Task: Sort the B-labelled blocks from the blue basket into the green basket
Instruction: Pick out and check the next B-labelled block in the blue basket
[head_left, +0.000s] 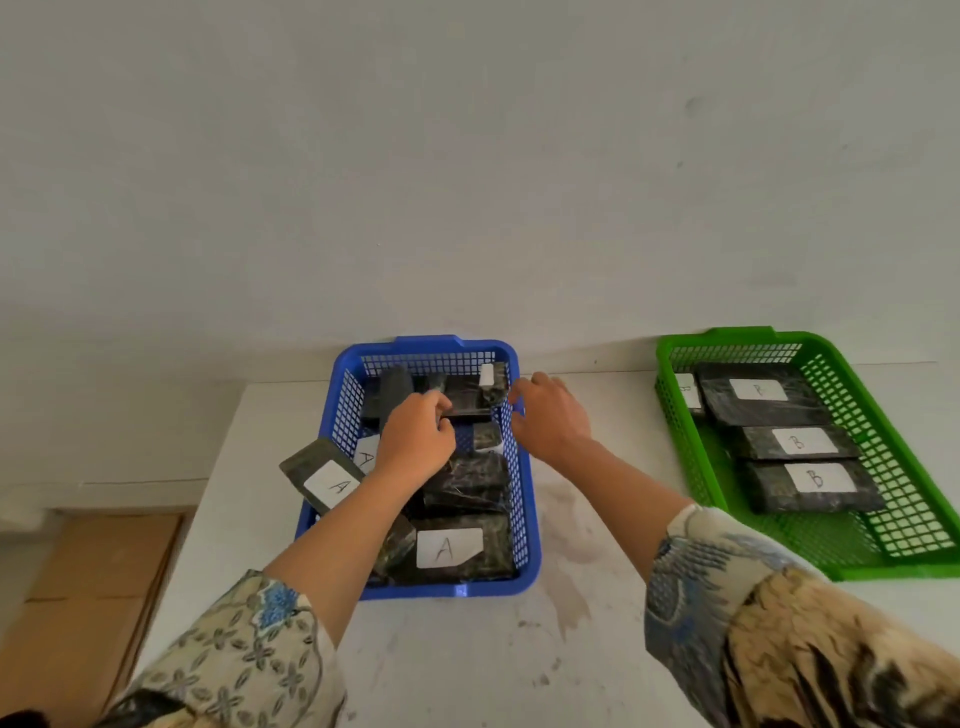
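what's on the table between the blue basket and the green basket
In the head view, only the right forearm crosses above that stretch; the white table itself is bare between blue basket and green basket.

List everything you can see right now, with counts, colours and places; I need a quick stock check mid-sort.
blue basket: one, blue, middle of the table, holding dark blocks.
green basket: one, green, right side of the table.
B blocks: four showing, dark with white labels, in the green basket; the far-left one is mostly hidden.
A blocks: three labels readable, dark with white labels, in the blue basket; one leans over its left rim.
other blocks: several, dark, in the blue basket, labels unseen; exact count unclear.
table: one, white, stained.
cardboard: brown, lower left, beside the table.
wall: pale grey, behind.
left hand: inside the blue basket, fingers on a block at the back.
right hand: at the blue basket's right rim, empty.
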